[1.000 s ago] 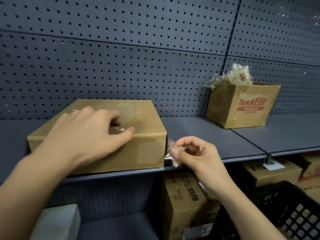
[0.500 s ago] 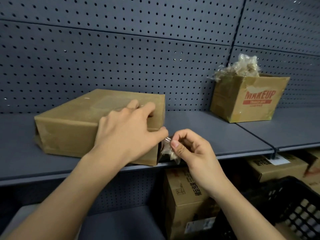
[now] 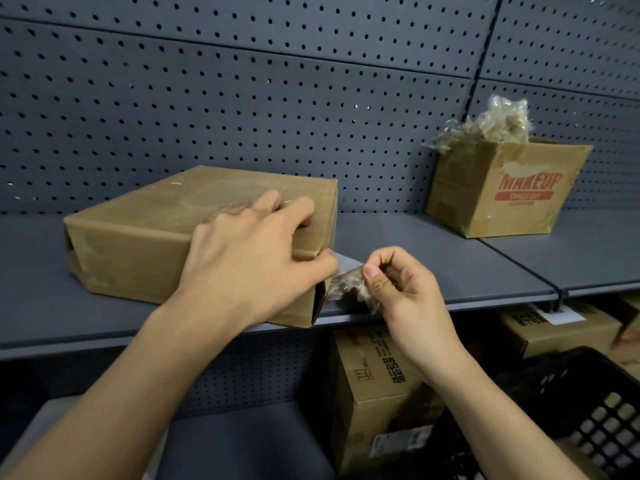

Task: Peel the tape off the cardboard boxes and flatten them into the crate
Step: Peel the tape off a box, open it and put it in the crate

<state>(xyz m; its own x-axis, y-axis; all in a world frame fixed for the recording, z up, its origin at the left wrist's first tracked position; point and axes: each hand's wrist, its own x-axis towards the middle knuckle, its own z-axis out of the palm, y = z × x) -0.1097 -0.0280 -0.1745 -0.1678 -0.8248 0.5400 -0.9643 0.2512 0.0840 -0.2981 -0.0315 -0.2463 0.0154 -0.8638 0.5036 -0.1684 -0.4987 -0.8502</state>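
On the grey shelf (image 3: 433,258), 1 closed cardboard box (image 3: 156,233) is being gripped at its near right corner by the left hand (image 3: 249,268), while crumpled tape (image 3: 346,285), seemingly attached to that corner, is being pinched by the right hand (image 3: 405,289), above the black crate (image 3: 588,403).

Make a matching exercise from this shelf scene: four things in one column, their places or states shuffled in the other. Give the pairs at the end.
Things
1. taped box
2. MAKEUP box
3. tape strip
4. black crate

Places or states
A. below the shelf, at lower right
B. pinched by the right hand
C. held at its near corner by the left hand
D. open, with crumpled tape sticking out of the top

Pairs: 1-C, 2-D, 3-B, 4-A
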